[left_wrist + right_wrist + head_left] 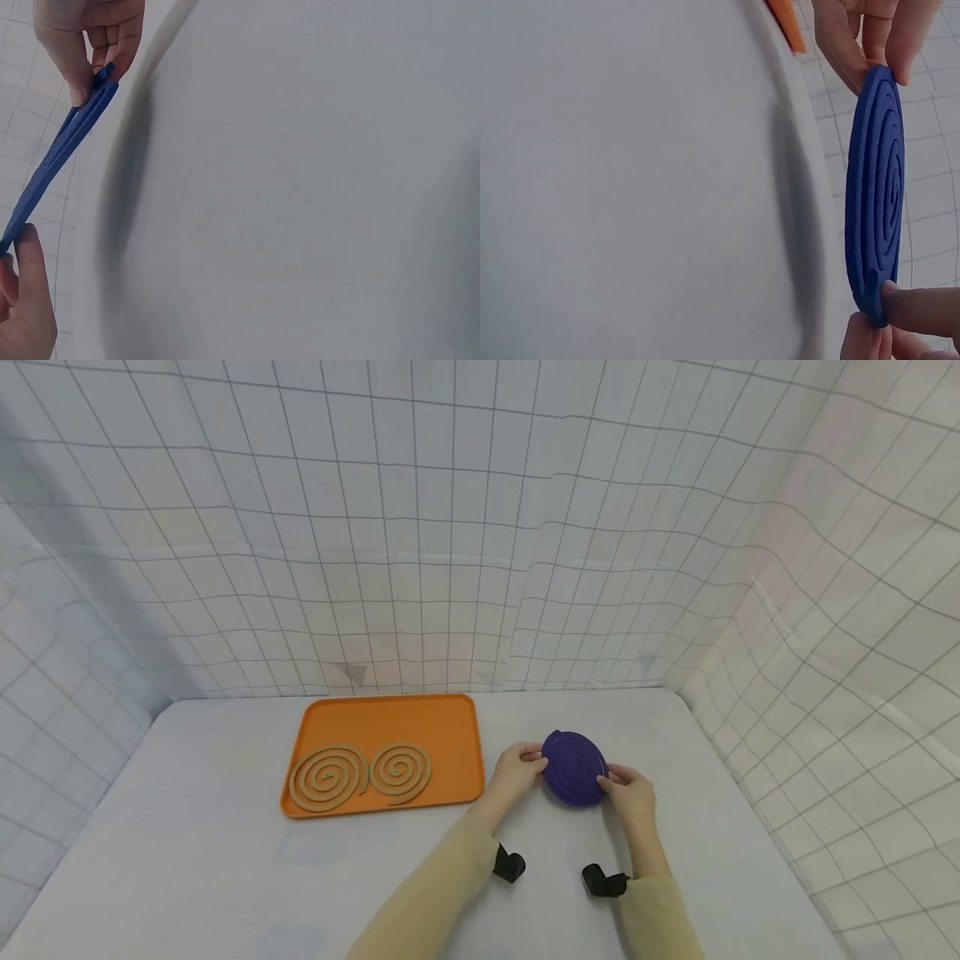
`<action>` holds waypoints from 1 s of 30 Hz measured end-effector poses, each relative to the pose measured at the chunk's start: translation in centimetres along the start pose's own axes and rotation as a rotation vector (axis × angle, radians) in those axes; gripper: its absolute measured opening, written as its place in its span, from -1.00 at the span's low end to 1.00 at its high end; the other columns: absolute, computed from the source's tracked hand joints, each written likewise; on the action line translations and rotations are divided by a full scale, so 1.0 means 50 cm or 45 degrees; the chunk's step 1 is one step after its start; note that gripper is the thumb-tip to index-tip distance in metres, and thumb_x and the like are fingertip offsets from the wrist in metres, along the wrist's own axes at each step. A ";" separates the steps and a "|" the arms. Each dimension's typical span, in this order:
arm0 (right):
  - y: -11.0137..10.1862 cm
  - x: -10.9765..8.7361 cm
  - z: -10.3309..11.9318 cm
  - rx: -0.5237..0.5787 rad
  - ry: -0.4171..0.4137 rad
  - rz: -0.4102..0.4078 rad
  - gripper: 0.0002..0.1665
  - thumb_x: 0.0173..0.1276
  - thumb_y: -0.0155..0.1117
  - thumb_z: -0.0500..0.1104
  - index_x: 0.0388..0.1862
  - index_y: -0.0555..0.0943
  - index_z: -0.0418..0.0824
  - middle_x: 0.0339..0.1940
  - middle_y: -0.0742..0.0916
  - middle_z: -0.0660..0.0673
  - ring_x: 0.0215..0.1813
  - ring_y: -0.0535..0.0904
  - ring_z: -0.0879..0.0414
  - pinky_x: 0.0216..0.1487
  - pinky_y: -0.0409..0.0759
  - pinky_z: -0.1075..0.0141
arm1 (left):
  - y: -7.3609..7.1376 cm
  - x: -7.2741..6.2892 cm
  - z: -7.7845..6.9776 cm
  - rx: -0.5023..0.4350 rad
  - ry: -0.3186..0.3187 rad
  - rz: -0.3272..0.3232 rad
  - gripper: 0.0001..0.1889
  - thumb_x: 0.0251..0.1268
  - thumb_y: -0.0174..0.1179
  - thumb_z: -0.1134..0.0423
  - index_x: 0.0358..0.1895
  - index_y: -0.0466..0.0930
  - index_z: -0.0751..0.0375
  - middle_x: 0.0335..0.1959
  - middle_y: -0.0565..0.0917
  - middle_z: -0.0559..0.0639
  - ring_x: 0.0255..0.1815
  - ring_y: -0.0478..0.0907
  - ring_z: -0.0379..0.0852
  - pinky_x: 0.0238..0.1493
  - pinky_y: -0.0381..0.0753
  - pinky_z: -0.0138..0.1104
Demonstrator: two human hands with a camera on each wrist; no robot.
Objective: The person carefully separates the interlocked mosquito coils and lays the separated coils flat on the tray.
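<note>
A blue-violet mosquito coil disc (573,768), wound in a tight spiral, is held tilted above the white table by both hands. My left hand (515,772) pinches its left rim between thumb and fingers; my right hand (632,796) pinches the lower right rim. In the left wrist view the blue coil (56,161) appears edge-on, with a narrow gap along its edge near the right hand. Its spiral face shows in the right wrist view, where the right thumb (922,310) presses beside a coil end. The fingers behind the disc are partly hidden.
To the left, an orange tray (420,718) lies on the table (225,860). Two separate tan spiral coils, a left one (327,776) and a right one (397,770), lie in its front part. White grid-patterned cloth (450,527) encloses the back and sides.
</note>
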State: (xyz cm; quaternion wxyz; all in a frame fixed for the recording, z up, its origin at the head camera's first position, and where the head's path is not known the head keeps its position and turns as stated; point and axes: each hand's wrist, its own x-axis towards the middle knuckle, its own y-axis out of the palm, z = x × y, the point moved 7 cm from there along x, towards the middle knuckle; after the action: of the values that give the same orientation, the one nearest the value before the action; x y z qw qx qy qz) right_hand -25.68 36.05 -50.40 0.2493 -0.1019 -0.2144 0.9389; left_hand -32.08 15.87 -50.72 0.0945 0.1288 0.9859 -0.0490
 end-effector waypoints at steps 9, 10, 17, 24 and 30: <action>0.037 -0.028 0.045 0.193 -0.043 0.045 -0.55 0.27 0.31 -0.42 0.15 0.53 -0.52 -0.15 0.68 -0.28 -0.40 0.52 0.45 -0.32 0.58 0.63 | -0.060 -0.024 -0.021 -0.032 0.062 -0.021 -0.71 0.36 0.13 0.47 0.12 0.53 0.43 0.00 0.62 0.26 -0.02 0.64 0.03 -0.03 0.69 -0.26; 0.040 -0.031 0.050 0.205 -0.052 0.046 -0.55 0.27 0.30 -0.42 0.15 0.53 -0.52 -0.13 0.67 -0.31 -0.40 0.52 0.45 -0.31 0.58 0.63 | -0.066 -0.028 -0.024 -0.032 0.070 -0.020 -0.71 0.36 0.13 0.47 0.12 0.52 0.44 0.01 0.62 0.27 0.00 0.64 0.05 -0.02 0.69 -0.24; 0.072 -0.051 0.074 0.295 -0.084 0.076 -0.58 0.27 0.32 -0.42 0.11 0.52 -0.51 -0.15 0.69 -0.27 -0.40 0.57 0.47 -0.27 0.62 0.59 | -0.113 -0.060 -0.040 -0.041 0.110 -0.012 -0.70 0.41 0.10 0.44 0.16 0.49 0.43 0.03 0.60 0.28 0.02 0.63 0.05 0.01 0.68 -0.21; 0.102 -0.076 0.086 0.357 -0.053 0.170 -0.59 0.27 0.34 -0.40 0.09 0.53 -0.49 -0.25 0.70 -0.12 -0.36 0.60 0.38 -0.23 0.65 0.53 | -0.159 -0.094 -0.041 -0.028 0.149 -0.004 -0.67 0.41 0.09 0.46 0.19 0.47 0.49 0.07 0.60 0.35 0.09 0.61 0.13 0.04 0.68 -0.17; 0.128 -0.098 0.098 0.411 -0.050 0.286 -0.59 0.27 0.34 -0.40 0.08 0.51 -0.49 -0.28 0.69 -0.07 -0.33 0.63 0.32 -0.18 0.68 0.47 | -0.200 -0.120 -0.036 -0.015 0.149 0.035 -0.65 0.46 0.06 0.41 0.24 0.45 0.46 0.13 0.56 0.33 0.15 0.58 0.14 0.12 0.64 -0.19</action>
State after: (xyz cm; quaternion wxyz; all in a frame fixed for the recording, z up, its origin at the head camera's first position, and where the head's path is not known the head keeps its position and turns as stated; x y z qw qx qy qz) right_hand -25.67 26.82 -48.54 0.1519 -0.0656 -0.0532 0.9848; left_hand -29.32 5.00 -47.06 0.0380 0.1445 0.9882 -0.0343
